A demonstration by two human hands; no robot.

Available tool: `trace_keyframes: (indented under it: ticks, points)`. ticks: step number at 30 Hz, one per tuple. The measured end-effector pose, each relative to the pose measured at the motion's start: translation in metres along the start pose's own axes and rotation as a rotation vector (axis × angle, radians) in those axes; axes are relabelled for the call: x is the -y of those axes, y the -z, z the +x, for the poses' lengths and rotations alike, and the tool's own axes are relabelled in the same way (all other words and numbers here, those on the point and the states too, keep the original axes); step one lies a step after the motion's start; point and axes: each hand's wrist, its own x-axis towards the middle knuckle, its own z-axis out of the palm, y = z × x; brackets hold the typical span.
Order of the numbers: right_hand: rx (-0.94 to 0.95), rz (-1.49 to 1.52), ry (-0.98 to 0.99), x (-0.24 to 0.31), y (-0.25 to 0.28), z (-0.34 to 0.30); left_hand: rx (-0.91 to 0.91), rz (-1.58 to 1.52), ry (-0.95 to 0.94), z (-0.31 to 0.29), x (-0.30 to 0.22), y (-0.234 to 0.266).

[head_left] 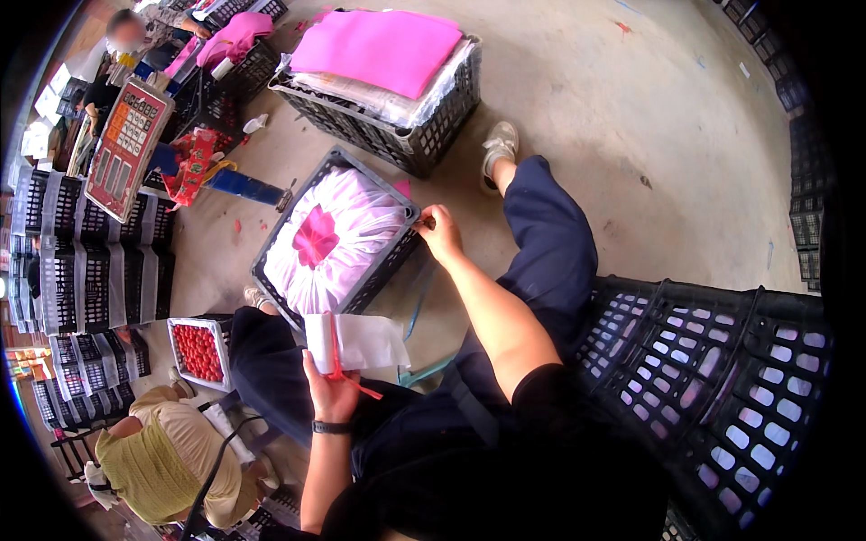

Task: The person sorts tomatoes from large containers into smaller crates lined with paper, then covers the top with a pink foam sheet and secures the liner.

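Note:
A black plastic crate [368,287] stands on the floor before me, holding a white plastic bag [361,212] gathered around a bright pink patch. At its right corner my right hand [439,233] is closed, thumb and fingers bent together against the rim. What lies between those fingers is too small to make out. My left hand [332,395], with a dark band at the wrist, grips a stack of white sheets [365,341] low at the crate's near side. A red string [335,347] runs around the stack, its loose end hanging past my palm.
Behind stands another black crate [388,126] topped with a pink sheet [379,50]. A scale display [129,149] rises at left, near a white-lined crate of red fruit [200,350] and stacked crates [104,288]. One person [162,455] sits lower left; a large crate [704,388] flanks my right.

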Motion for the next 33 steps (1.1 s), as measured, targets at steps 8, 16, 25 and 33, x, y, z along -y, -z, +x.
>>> trace_keyframes:
  ticks: [8, 16, 25, 33]
  points:
    - [0.039, -0.544, 0.427, 0.014, 0.017, 0.016, 0.022, 0.009, 0.033, -0.005, 0.004, 0.007]
    - [0.064, -0.582, 0.473, 0.005, 0.035, 0.036, 0.022, 0.072, 0.019, -0.012, 0.001, 0.003]
    - [-0.155, 0.16, -0.066, 0.014, 0.025, 0.033, 0.206, 0.29, -0.148, -0.015, 0.008, -0.019]
    - [1.11, 0.145, 0.02, 0.175, 0.027, -0.027, 0.433, 0.925, -0.482, 0.007, -0.009, -0.077]
